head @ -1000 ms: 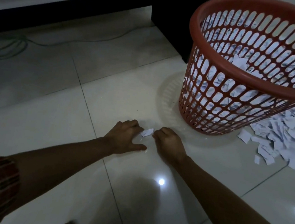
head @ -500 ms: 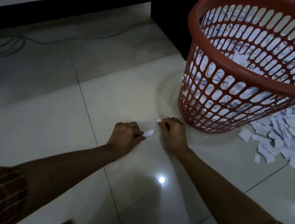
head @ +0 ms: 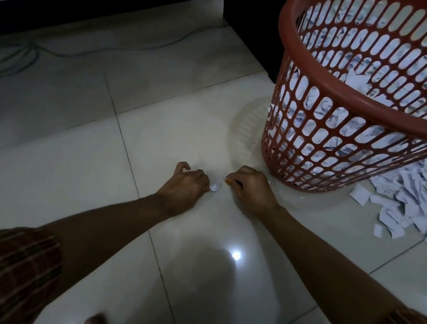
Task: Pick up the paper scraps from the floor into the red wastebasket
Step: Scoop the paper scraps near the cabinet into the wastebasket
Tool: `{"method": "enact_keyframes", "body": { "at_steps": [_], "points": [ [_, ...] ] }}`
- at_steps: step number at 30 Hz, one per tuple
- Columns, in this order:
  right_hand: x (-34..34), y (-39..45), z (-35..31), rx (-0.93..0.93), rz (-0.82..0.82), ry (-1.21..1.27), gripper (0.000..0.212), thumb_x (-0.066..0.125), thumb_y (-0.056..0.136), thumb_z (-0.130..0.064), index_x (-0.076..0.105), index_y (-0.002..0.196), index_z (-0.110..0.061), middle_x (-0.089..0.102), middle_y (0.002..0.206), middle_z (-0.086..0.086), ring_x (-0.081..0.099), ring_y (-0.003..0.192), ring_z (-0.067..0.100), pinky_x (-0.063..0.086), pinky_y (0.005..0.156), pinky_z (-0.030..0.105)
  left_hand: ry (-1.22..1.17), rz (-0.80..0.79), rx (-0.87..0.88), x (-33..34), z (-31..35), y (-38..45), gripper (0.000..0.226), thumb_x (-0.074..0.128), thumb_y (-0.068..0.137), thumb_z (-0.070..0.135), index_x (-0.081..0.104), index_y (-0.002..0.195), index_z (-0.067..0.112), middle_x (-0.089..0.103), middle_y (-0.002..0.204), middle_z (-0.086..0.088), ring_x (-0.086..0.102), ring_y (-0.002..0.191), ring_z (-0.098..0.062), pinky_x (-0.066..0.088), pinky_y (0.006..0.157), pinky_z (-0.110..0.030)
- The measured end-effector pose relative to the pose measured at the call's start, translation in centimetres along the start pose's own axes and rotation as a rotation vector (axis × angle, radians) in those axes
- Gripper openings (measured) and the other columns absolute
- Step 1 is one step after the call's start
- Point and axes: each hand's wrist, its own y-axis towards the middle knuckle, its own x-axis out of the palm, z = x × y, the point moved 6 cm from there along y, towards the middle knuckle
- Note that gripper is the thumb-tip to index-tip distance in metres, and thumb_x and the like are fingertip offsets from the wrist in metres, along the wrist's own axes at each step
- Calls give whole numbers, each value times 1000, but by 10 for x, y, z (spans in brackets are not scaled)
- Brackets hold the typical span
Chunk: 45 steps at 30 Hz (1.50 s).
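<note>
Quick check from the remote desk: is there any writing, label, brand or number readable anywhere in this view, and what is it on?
None can be read.
Paper scraps on the floor: faint dark marks on a few, too small and blurred to read.
Paper inside the red wastebasket: grey smudges show through the slots, illegible.
Small scrap at the left hand: no visible print.
Right hand: nothing written shows there.
</note>
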Motion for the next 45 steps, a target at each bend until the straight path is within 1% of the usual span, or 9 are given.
{"method": "enact_keyframes", "body": {
  "at_steps": [9,13,15,19,23,25,32,36,45],
  "points": [
    [1,-39,-10,-81,87,-77,21,66,85,-21,76,92,-5,67,82,9,62,74,24,49,71,29,-140,-38,-83,3,-5,4,23,66,92,18,55,72,21,54,71,7,56,64,-15,23,89,-34],
    [4,-40,-20,-178,108,-213,4,73,77,-4,72,81,-4,64,74,11,59,68,26,45,67,31,-169,-46,-120,3,-9,4,23,62,95,23,56,73,21,56,73,7,55,65,-14,24,90,-33],
    [12,-35,-20,-218,84,-319,13,73,70,6,67,76,-4,61,72,12,56,67,27,44,67,32,-174,-59,-130,3,-9,4,23,59,96,25,57,74,20,57,74,6,55,66,-15,23,92,-34],
    [14,-23,-19,-96,94,-333,10,65,81,4,62,75,-2,59,72,15,55,67,30,51,63,36,-203,-64,-179,0,-13,0,25,54,99,28,59,76,20,60,77,4,57,72,-17,22,92,-34],
    [6,-7,-9,199,171,-116,20,58,93,-12,67,79,-1,65,77,16,59,72,29,43,67,33,-198,-70,-232,-4,-23,-12,28,49,100,29,64,79,17,65,82,4,60,81,-18,24,89,-35],
    [8,1,-2,228,155,-64,24,58,94,-17,70,78,-2,67,77,15,59,72,29,42,68,34,-206,-74,-265,-6,-29,-17,30,47,100,33,64,80,18,65,83,4,60,81,-17,23,88,-34],
    [10,25,-7,140,84,19,18,65,89,-16,75,80,-4,68,76,16,61,70,28,47,69,32,-207,-96,-278,-8,-28,-20,27,48,101,31,65,85,18,67,89,3,59,86,-16,21,87,-32],
    [19,19,-21,-49,-35,-10,15,65,86,-14,76,84,-3,66,76,13,63,69,28,50,68,32,-209,-91,-275,-7,-28,-18,28,48,100,31,67,87,14,66,89,-3,60,84,-23,20,84,-31],
    [21,-20,-34,-209,47,-180,24,55,89,-18,73,83,-4,64,75,11,60,69,27,49,66,31,-228,-96,-271,-5,-30,-18,28,51,100,29,66,84,12,66,85,-5,60,79,-25,23,84,-33]
  ]
}}
